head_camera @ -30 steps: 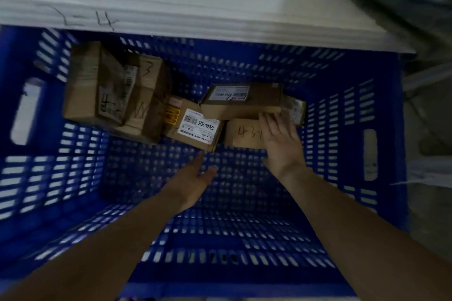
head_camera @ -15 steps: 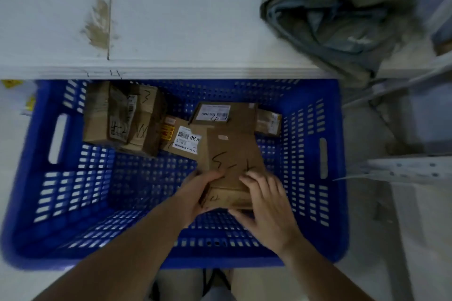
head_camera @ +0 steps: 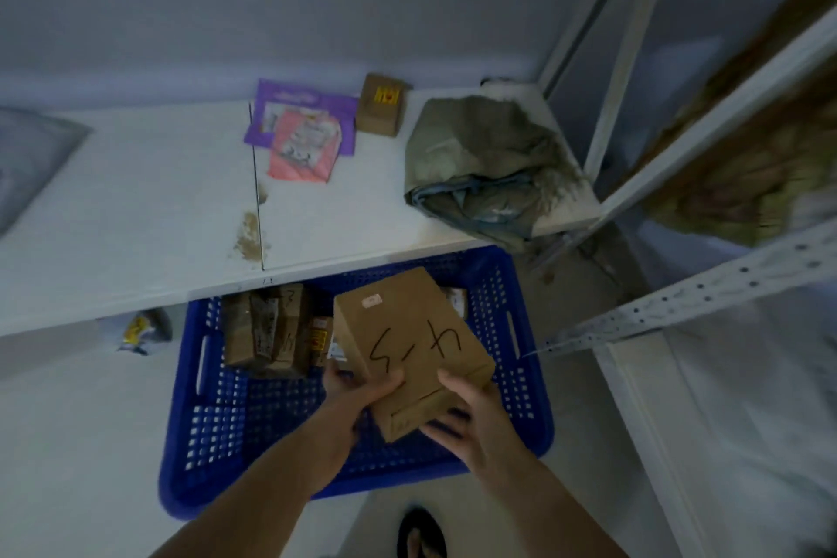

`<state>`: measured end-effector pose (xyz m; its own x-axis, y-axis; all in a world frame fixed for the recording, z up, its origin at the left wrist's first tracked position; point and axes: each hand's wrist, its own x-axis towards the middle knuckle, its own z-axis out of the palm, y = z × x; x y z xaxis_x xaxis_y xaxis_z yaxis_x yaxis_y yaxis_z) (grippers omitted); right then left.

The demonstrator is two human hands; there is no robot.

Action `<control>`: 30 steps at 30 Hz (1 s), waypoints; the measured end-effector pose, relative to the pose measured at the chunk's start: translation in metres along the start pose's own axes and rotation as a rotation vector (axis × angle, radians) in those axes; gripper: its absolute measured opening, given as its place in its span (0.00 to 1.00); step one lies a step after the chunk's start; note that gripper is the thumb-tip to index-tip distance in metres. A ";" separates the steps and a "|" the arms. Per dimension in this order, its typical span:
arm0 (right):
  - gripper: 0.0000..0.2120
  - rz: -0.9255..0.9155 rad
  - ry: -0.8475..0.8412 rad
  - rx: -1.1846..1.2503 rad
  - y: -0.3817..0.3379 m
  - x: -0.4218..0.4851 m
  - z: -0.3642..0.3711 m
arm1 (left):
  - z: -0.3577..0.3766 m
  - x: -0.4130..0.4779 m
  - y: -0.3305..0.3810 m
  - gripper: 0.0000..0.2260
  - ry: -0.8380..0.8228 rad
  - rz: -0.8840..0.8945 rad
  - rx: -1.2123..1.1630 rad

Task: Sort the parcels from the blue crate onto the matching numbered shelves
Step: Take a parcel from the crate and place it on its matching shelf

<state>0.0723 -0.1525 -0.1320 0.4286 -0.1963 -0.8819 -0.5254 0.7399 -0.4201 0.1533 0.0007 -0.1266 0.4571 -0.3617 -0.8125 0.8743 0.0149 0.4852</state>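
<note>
I hold a brown cardboard parcel (head_camera: pixel 410 340) marked "4-3" in black pen above the blue crate (head_camera: pixel 226 435). My left hand (head_camera: pixel 362 394) grips its near left edge and my right hand (head_camera: pixel 471 412) grips its near right corner. Several other cardboard parcels (head_camera: pixel 271 328) lie at the crate's far end, partly under the white shelf (head_camera: pixel 136 213). The held parcel hides a few of them.
On the white shelf lie a purple and a pink mailer (head_camera: pixel 301 131), a small brown box (head_camera: pixel 380 104) and a bundled green-grey jacket (head_camera: pixel 484 168). A perforated metal shelf rail (head_camera: pixel 679 308) and upright stand to the right. A dark sandal (head_camera: pixel 421 535) shows on the floor below.
Both hands took the 4-3 parcel from the crate's far end and lifted it out. My view has risen and pulled back, so the shelf top now shows.
</note>
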 end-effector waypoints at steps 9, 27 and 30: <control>0.24 -0.261 -0.160 -0.557 -0.125 -0.126 0.001 | 0.007 -0.083 0.115 0.38 -0.306 0.113 0.577; 0.19 -0.756 -0.125 -0.624 -0.085 -0.383 -0.051 | 0.144 -0.331 0.060 0.28 -0.414 0.541 0.278; 0.12 -0.985 -0.077 -0.520 -0.097 -0.468 -0.073 | 0.179 -0.416 0.061 0.30 -0.511 0.723 0.519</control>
<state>-0.1310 -0.1800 0.3058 0.8623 -0.4951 -0.1064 -0.1672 -0.0800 -0.9827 -0.0133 -0.0148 0.2991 0.6162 -0.7820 -0.0940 0.1832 0.0262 0.9827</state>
